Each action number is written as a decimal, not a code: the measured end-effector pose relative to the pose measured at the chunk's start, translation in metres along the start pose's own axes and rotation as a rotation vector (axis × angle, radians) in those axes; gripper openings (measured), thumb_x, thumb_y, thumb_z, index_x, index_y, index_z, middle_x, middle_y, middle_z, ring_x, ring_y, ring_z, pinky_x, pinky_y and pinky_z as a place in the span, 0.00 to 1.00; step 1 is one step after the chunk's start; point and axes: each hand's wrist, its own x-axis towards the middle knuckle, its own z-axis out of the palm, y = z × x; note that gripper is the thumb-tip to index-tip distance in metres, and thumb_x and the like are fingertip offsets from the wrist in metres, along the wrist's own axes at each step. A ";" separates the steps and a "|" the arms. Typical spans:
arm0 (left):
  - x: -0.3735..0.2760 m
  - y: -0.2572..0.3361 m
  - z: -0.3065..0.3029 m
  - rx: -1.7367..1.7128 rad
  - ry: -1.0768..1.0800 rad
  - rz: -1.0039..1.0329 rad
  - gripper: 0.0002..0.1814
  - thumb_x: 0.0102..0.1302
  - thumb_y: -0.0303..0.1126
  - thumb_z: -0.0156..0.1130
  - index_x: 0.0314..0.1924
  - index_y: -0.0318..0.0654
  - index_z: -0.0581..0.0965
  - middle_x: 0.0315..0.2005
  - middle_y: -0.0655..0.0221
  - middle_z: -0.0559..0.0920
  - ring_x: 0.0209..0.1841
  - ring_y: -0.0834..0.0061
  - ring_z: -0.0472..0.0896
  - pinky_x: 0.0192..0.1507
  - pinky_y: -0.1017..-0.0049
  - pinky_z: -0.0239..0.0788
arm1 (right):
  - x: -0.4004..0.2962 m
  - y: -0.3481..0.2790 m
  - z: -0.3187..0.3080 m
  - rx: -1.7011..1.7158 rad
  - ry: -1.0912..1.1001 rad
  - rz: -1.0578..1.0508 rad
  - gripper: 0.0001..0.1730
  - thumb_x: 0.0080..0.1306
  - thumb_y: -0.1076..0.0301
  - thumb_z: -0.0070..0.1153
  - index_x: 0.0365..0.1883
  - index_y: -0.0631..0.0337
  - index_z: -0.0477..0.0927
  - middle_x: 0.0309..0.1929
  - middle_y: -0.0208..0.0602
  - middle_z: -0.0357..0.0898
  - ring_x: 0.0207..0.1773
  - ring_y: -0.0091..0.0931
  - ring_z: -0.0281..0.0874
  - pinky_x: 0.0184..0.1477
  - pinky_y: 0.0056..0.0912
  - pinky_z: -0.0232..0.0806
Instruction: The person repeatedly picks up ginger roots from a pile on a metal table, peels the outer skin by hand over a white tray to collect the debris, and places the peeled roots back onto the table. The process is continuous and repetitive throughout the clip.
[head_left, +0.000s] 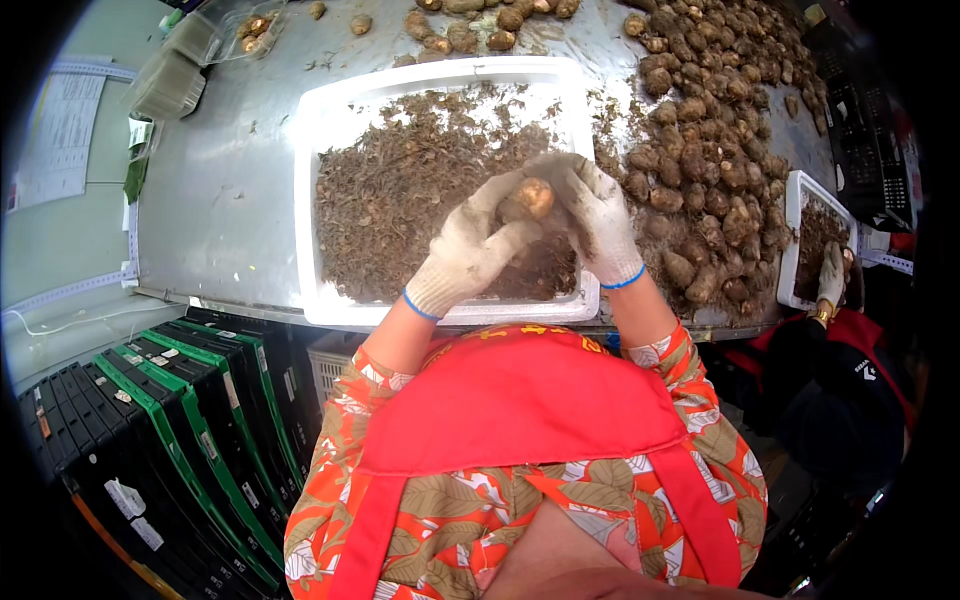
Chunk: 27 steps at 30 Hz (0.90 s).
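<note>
My left hand (471, 238), in a soiled white knit glove with a blue cuff, holds a small taro corm (529, 199). A pale, bare end of the corm faces up between thumb and fingers. My right hand (600, 214), gloved the same way, is bent in close to the corm's right side. Its fingertips are dark with dirt and blurred, so I cannot tell what they grip. Both hands are over a white polystyrene box (305, 217). Brown fibrous peelings and soil (397, 202) cover much of the box's floor.
A large heap of taro corms (705, 150) spreads right of the box on the metal table (217, 202). More corms (465, 34) lie behind it. Clear plastic containers (169, 82) stand far left. Folded crates (172, 390) are below left. A co-worker's gloved hand (831, 277) is at another foam box (789, 240).
</note>
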 end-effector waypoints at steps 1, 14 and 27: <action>0.000 0.001 0.000 -0.075 -0.013 -0.070 0.33 0.63 0.34 0.68 0.66 0.32 0.69 0.47 0.53 0.84 0.52 0.58 0.84 0.54 0.66 0.75 | -0.001 0.000 -0.004 0.012 -0.083 -0.009 0.15 0.76 0.68 0.50 0.56 0.65 0.78 0.46 0.31 0.83 0.39 0.15 0.77 0.38 0.18 0.71; -0.007 0.024 -0.013 0.591 -0.073 0.214 0.33 0.60 0.35 0.68 0.67 0.44 0.71 0.52 0.55 0.82 0.54 0.55 0.82 0.54 0.64 0.75 | -0.013 -0.008 0.006 -0.255 0.046 0.090 0.12 0.72 0.71 0.55 0.50 0.68 0.77 0.42 0.30 0.81 0.42 0.16 0.78 0.41 0.18 0.73; -0.004 -0.006 -0.003 0.758 0.005 0.238 0.31 0.62 0.37 0.67 0.64 0.39 0.70 0.50 0.52 0.82 0.51 0.51 0.82 0.51 0.60 0.75 | -0.002 0.012 0.005 -0.523 0.088 0.076 0.09 0.71 0.72 0.54 0.47 0.66 0.76 0.35 0.31 0.81 0.38 0.18 0.79 0.41 0.23 0.74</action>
